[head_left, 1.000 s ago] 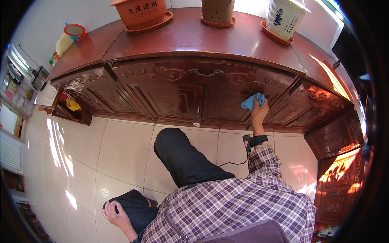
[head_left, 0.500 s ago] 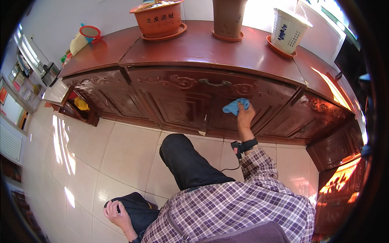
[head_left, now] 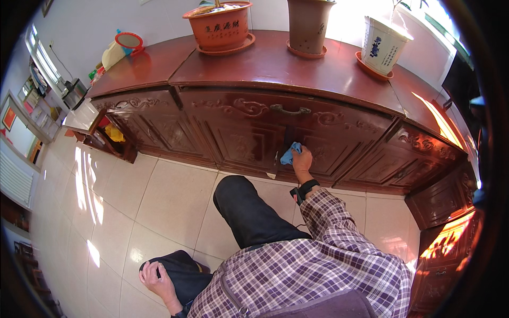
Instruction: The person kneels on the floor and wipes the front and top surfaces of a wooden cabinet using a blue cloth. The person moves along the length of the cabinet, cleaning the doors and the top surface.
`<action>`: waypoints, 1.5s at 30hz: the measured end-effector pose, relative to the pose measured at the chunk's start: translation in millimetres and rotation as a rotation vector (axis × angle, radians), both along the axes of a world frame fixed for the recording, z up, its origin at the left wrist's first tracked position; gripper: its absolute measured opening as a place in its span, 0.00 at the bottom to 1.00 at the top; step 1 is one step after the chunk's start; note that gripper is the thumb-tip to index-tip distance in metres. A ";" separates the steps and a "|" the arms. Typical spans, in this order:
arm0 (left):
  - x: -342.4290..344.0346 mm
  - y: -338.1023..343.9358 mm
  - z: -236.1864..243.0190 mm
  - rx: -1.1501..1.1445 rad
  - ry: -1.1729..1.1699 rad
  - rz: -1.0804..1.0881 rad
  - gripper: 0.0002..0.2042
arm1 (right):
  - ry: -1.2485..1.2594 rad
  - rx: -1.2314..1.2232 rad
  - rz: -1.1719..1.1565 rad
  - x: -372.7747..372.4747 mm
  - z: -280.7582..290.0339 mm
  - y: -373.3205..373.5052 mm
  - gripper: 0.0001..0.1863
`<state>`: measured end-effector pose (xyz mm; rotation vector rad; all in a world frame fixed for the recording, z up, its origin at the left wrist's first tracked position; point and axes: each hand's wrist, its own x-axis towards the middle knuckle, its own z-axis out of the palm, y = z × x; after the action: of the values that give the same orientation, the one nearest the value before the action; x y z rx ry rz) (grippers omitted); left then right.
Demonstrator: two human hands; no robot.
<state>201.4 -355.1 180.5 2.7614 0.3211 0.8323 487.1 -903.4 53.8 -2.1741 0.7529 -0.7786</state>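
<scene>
My right hand [head_left: 302, 161] grips a crumpled light blue cloth [head_left: 290, 153] against a carved dark red-brown cabinet door [head_left: 331, 146], just right of the small upright pull [head_left: 276, 159]. A larger metal handle [head_left: 290, 109] sits above it on the drawer front. A black strap device [head_left: 306, 190] with a cable is on my right wrist. My left hand [head_left: 155, 280] rests at my bent left knee, its fingers loosely curled and slightly apart, holding nothing that I can see. My other knee [head_left: 238, 206], in black trousers, points toward the cabinet.
Three potted plants [head_left: 221, 32] stand on the cabinet top [head_left: 275, 71], with a red-rimmed mirror [head_left: 129, 41] at its left. A low wooden unit [head_left: 106, 138] holds something yellow. More cabinetry [head_left: 440, 193] is at the right, above tiled floor [head_left: 159, 201] with sunlight patches.
My right hand and the cloth have moved left and down, from the door's upper right to beside the centre pull. The view has shifted slightly; my left hand stays at my knee.
</scene>
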 end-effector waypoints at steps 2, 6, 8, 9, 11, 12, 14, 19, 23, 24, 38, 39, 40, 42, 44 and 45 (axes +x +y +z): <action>-0.5 -0.7 0.6 0.000 -0.002 0.003 0.02 | 0.134 0.063 -0.013 -1.4 -10.8 -1.8 0.18; -1.7 -2.2 1.9 0.001 0.009 0.016 0.02 | 0.057 0.054 0.089 -3.2 -6.1 -6.7 0.17; -1.3 -2.2 2.0 -0.001 0.008 0.022 0.02 | -0.036 0.078 0.104 -7.2 8.4 -12.1 0.17; -1.6 -1.6 1.9 -0.003 0.009 0.025 0.02 | -0.109 0.113 0.114 -8.0 16.0 -14.5 0.17; -0.9 -0.8 0.6 -0.007 0.018 0.029 0.02 | -0.272 0.182 0.141 -9.0 26.3 -19.6 0.17; -0.3 -0.5 -0.1 -0.008 0.024 0.031 0.02 | -0.276 0.166 0.147 -8.3 27.5 -21.2 0.18; 2.6 -2.0 -0.4 -0.010 0.026 0.029 0.02 | -0.174 0.086 0.093 -5.8 19.4 -19.9 0.18; 3.1 -20.5 39.3 -0.196 0.166 -0.060 0.02 | 0.053 0.017 0.120 -9.5 -31.9 -15.0 0.19; -44.4 -27.4 141.5 -0.724 0.313 -0.969 0.14 | 0.050 0.112 0.250 -25.3 -42.5 -26.3 0.18; -42.6 -29.6 156.0 -0.725 0.434 -1.303 0.16 | 0.017 0.125 0.269 -30.1 -38.6 -34.2 0.18; -64.1 -90.7 185.3 -0.524 0.424 -1.375 0.14 | -0.207 0.532 0.244 -69.2 5.3 -60.4 0.11; -65.7 -92.5 184.0 -0.535 0.376 -1.360 0.14 | -0.193 0.528 0.248 -70.0 6.8 -59.7 0.11; -66.6 -93.7 182.7 -0.547 0.329 -1.346 0.14 | -0.195 0.525 0.243 -71.4 8.1 -59.0 0.11; -67.9 -95.3 180.2 -0.531 0.300 -1.348 0.13 | -0.198 0.520 0.241 -74.8 10.4 -58.0 0.11; -69.7 -96.5 179.8 -0.512 0.277 -1.339 0.13 | -0.252 0.564 0.273 -77.9 13.7 -55.7 0.12; -69.7 -96.8 180.5 -0.498 0.268 -1.334 0.12 | -0.275 0.588 0.284 -79.5 16.8 -54.7 0.12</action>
<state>131.7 -451.9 361.0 1.9211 -1.0186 -0.0008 407.6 -958.1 70.6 -1.5589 0.4439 -0.5970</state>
